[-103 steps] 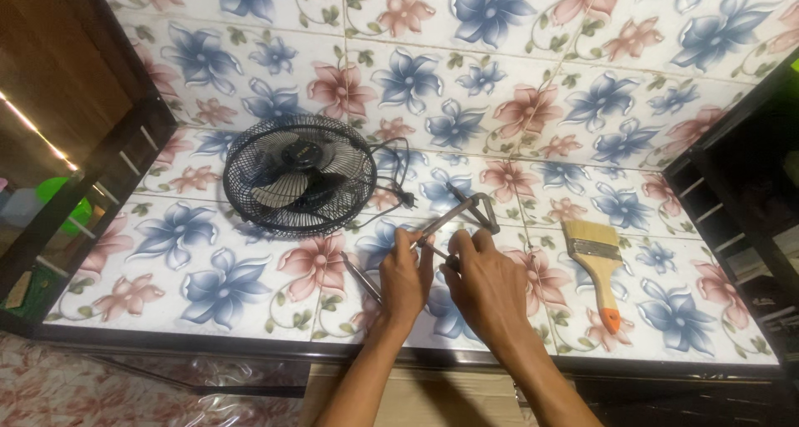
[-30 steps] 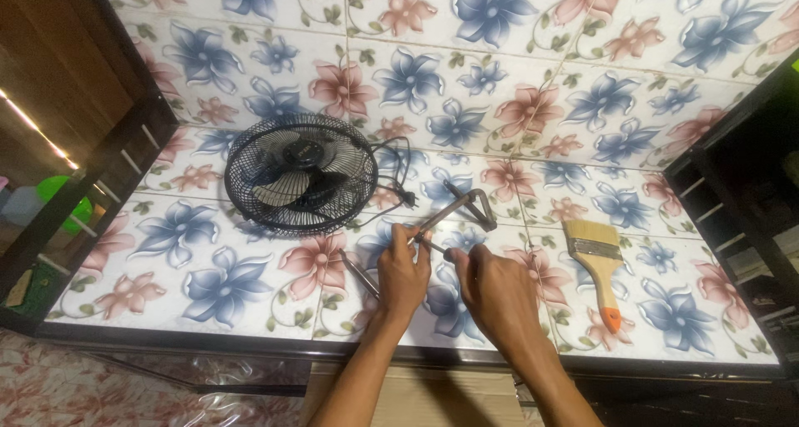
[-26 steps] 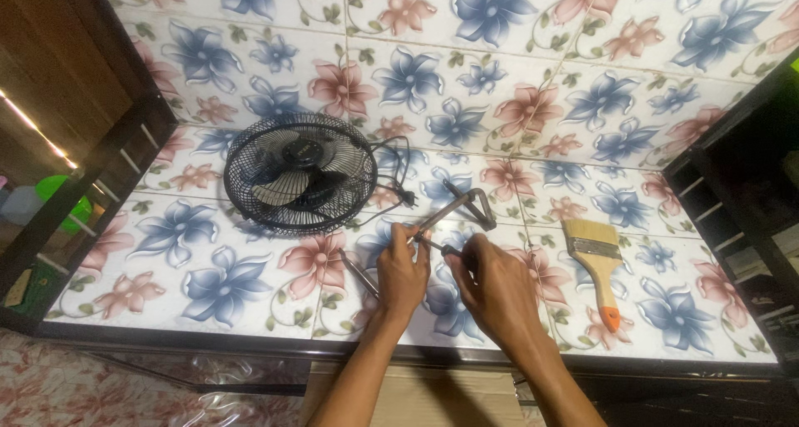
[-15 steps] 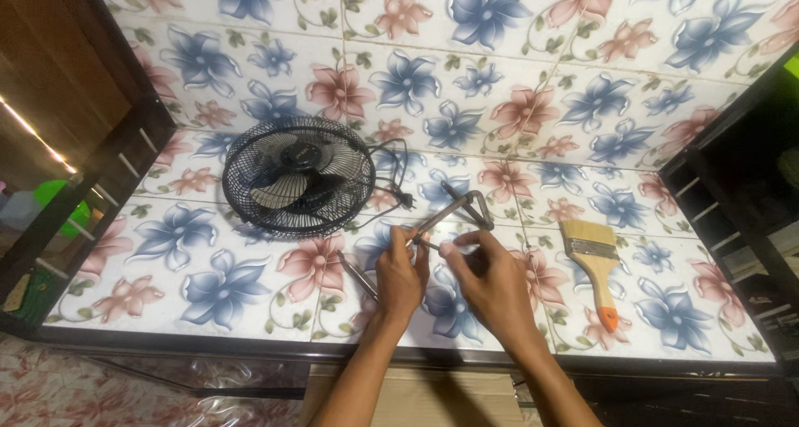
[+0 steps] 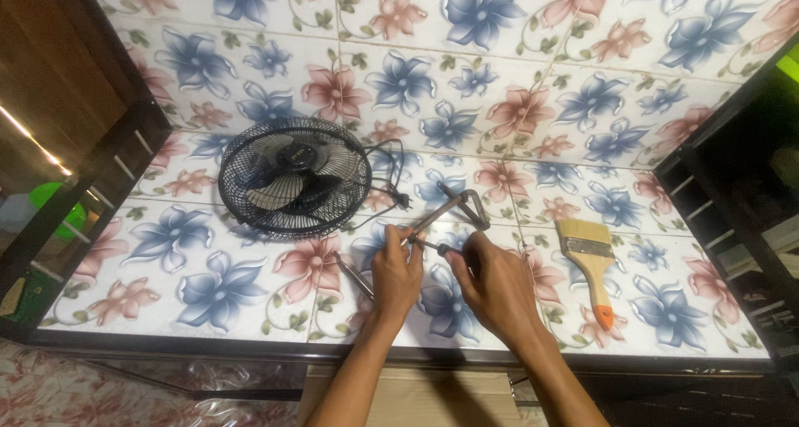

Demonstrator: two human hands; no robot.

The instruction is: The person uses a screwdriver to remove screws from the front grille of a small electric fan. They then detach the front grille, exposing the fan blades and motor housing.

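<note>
My left hand (image 5: 395, 273) grips the near end of a bent metal bracket (image 5: 454, 208), a grey bar that runs up and right to a looped end resting on the floral tiled counter (image 5: 208, 285). My right hand (image 5: 491, 284) is closed on a screwdriver (image 5: 439, 248) whose dark shaft points left toward the bracket beside my left fingers. A thin metal rod (image 5: 354, 277) lies just left of my left wrist. A small black fan (image 5: 293, 184) in a wire cage lies flat to the upper left, its black cord and plug (image 5: 399, 196) trailing toward the bracket.
A paintbrush (image 5: 589, 265) with pale bristles, wooden handle and orange tip lies to the right of my right hand. Dark metal shelf frames stand at the left (image 5: 91, 186) and right (image 5: 716, 202) sides. The floral tiled wall rises behind.
Both hands stay on the bracket and screwdriver; my right hand has shifted slightly and turned the screwdriver. The view has drifted a little.
</note>
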